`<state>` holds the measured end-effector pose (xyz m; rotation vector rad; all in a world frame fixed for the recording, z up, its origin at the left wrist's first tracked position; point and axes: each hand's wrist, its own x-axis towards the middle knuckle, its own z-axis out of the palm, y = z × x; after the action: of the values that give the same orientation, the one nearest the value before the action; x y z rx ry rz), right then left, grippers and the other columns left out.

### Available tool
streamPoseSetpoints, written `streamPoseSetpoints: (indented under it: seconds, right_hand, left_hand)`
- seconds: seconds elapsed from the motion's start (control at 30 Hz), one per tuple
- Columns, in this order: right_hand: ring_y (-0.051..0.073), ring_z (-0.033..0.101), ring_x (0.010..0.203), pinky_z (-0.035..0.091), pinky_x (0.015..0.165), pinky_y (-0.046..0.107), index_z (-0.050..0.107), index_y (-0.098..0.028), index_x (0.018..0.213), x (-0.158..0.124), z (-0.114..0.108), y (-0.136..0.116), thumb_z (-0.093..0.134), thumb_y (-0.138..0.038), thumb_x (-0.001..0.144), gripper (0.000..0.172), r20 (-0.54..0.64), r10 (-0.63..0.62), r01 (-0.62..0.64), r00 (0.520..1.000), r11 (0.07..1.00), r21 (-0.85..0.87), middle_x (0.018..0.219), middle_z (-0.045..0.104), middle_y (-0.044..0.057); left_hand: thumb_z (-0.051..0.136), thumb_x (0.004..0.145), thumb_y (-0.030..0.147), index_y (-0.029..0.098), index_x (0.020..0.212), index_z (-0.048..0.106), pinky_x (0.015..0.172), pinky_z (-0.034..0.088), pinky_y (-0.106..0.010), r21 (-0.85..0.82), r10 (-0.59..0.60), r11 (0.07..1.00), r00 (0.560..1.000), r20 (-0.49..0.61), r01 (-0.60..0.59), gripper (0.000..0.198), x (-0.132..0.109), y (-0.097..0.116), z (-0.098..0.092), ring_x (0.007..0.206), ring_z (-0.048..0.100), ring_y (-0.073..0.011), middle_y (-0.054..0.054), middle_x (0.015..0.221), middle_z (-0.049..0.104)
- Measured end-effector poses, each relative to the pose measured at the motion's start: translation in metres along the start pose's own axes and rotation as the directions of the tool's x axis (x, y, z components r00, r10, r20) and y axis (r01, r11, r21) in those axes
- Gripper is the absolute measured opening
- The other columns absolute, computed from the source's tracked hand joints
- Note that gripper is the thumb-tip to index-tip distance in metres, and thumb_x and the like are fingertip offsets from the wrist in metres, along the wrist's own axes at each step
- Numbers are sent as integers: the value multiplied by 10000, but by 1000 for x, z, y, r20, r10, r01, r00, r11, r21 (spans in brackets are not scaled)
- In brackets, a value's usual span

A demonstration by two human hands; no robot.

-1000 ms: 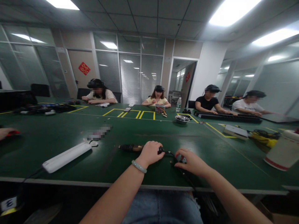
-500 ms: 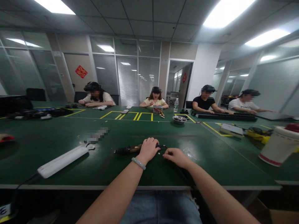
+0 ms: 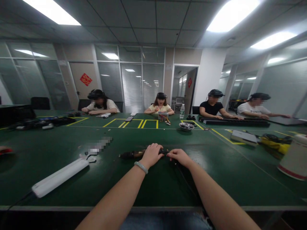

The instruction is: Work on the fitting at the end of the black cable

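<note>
Head camera: the tool [image 3: 130, 155] lay on the counter [image 3: 165, 191], tip to the left. The left hand [image 3: 151, 155] was curled over its right end; the right hand [image 3: 179, 157] pinched the cable [image 3: 182, 174] just beside that end. The cable trailed toward the counter's near edge. Judged by these positions, handling at the tool's cable end was under way, not complete. Whether cable and tool were joined, and how much work remained, could not be determined.

Glaring ceiling panels [image 3: 232, 14], dimness beneath, sheen on the green tabletop [image 3: 206, 156], edges stretched (perhaps softly blurred)
</note>
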<state>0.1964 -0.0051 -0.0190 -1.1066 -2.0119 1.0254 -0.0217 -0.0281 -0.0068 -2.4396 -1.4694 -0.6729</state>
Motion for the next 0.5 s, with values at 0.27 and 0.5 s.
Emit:
streamPoseSetpoints:
  seconds: [0.27,0.5]
  right_hand:
    - [159,585,719,417,682,257,730,-165,958,-28,-2,-6,603,-502,814,387,58,-23,23,998,1000,1,733,667,18]
    - [147,569,659,404,636,248,733,-153,872,-35,6,-11,637,-500,781,371,65,3,0,998,999,-53,684,649,10]
  left_hand:
    - [674,811,419,226,1082,610,890,413,-360,-68,67,996,997,33,-65,339,-17,11,-15,1022,530,-229,-53,1065,594]
    - [571,884,429,230,1048,633,865,436,-318,-185,55,981,998,-33,-60,265,-35,19,-43,978,558,-190,-29,1035,638]
